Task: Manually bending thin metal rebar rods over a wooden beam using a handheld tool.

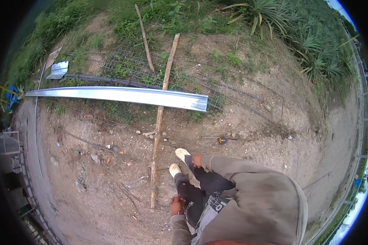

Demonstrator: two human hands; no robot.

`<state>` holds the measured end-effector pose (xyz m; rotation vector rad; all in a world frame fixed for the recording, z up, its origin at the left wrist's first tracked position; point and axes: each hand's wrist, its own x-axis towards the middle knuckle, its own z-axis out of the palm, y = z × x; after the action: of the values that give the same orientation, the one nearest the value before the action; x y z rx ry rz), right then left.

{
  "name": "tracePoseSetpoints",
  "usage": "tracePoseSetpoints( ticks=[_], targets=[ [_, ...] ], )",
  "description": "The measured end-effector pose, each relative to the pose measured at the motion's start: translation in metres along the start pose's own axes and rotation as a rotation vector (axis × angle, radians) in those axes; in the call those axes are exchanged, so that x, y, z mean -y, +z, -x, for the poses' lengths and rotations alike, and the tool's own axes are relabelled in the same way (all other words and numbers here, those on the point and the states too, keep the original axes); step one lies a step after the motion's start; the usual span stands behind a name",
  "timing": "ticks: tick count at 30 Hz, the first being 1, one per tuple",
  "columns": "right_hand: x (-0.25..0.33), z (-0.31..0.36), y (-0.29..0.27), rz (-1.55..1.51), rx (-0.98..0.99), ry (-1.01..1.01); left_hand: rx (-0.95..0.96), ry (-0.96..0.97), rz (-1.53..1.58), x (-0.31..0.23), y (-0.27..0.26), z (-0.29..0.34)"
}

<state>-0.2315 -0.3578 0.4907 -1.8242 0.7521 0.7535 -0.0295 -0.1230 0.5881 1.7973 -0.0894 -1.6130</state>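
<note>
Lower centre: left hand (176,204), fingers curled; right hand (197,160), fingers impossible to tell. Upper left: one metal channel (122,95) across one pole (157,141).

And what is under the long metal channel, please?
A wooden pole passes under the metal channel; its crossing part is covered, and anything else directly beneath cannot be seen.
</note>
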Motion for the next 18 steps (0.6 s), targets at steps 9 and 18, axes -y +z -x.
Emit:
tracePoseSetpoints(
  ticks=[9, 18],
  targets=[
    [-0.004, 0.137, -0.008, -0.289, -0.420, 0.249, 0.071, -0.261, -0.484, 0.029, -0.159, 0.007],
    [-0.012, 0.245, 0.060, -0.234, -0.771, 0.522, 0.263, 0.275, -1.505, -0.003, -0.239, -0.042]
  ],
)
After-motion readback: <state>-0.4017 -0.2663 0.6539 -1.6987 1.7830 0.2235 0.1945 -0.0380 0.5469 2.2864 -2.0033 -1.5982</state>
